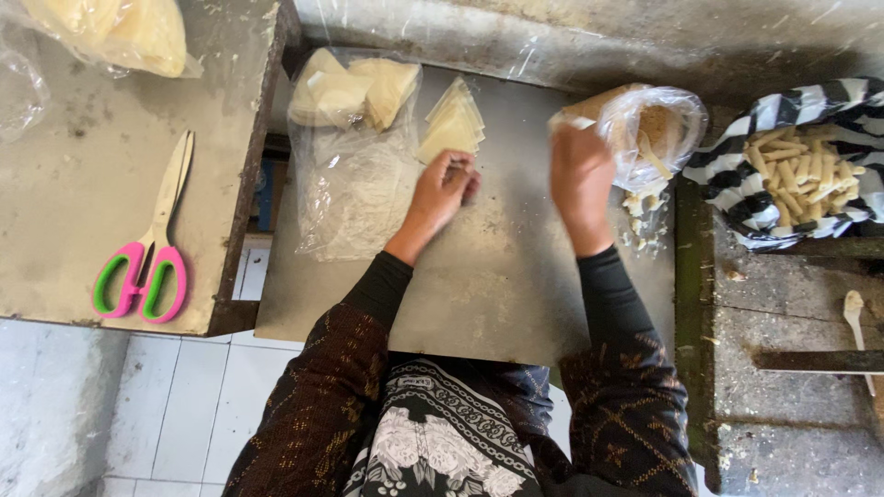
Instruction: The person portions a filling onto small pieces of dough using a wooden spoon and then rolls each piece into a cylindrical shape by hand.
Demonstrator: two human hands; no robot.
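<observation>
My left hand rests on the metal work sheet, fingers curled, just below a small stack of pale triangular wrappers; whether it pinches one I cannot tell. My right hand is raised over the sheet, fingers closed on a pale wrapper piece beside a clear plastic bag of filling. Crumbs of filling lie under that bag.
A clear bag with more folded wrappers lies at the sheet's left. Pink-and-green scissors sit on the left table. A striped cloth holding several rolled sticks is at right, a pale spoon below it.
</observation>
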